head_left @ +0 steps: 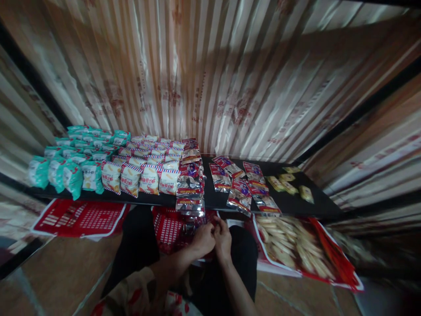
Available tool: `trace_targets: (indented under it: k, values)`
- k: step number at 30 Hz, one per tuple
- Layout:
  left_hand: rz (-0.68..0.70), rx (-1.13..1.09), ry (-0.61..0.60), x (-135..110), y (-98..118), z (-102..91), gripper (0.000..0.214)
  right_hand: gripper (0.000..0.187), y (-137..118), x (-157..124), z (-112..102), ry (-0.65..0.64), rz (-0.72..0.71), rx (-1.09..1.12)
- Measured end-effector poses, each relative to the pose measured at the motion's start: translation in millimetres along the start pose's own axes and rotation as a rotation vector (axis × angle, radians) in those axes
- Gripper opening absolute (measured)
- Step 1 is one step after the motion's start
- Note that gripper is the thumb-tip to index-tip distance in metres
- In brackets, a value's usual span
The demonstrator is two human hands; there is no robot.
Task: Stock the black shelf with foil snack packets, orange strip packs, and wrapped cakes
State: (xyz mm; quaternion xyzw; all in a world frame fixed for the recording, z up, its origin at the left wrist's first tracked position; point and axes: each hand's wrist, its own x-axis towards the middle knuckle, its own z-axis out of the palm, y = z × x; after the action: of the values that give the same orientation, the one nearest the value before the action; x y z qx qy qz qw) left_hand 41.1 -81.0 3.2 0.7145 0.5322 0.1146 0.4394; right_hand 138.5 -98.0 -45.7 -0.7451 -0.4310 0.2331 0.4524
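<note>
Low over a red basket (167, 230) between the knees, my left hand (203, 240) and my right hand (223, 239) come together, fingers closed and touching. What they pinch is too dark and small to make out. Dark shiny packets (191, 225) lie just beyond the left hand, at the basket. Above them, on the black shelf (217, 202), flat red-and-silver snack packets (190, 180) overlap in a column that reaches the front edge. More such packets (239, 194) lie loosely to the right of it.
Teal snack bags (92, 175) and white striped snack bags (150, 177) stand in rows on the left of the shelf. Small yellow packets (289, 186) lie at its right. Below are a red-and-white printed bag (82, 218) and a container of long pale packs (279, 239). A pleated curtain (204, 79) hangs behind.
</note>
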Motion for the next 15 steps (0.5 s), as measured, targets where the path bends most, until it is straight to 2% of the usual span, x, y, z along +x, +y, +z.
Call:
trace_targets:
  k: [6,15]
  values:
    - [-0.16,0.01,-0.044,7.9,-34.3,5.5,0.023,0.034,18.7,-3.0,34.9,-0.131,0.196,-0.051]
    - [-0.36,-0.096,-0.105,28.1,-81.1,12.9,0.017,0.012,42.1,-7.7,82.0,-0.208,0.518,-0.016]
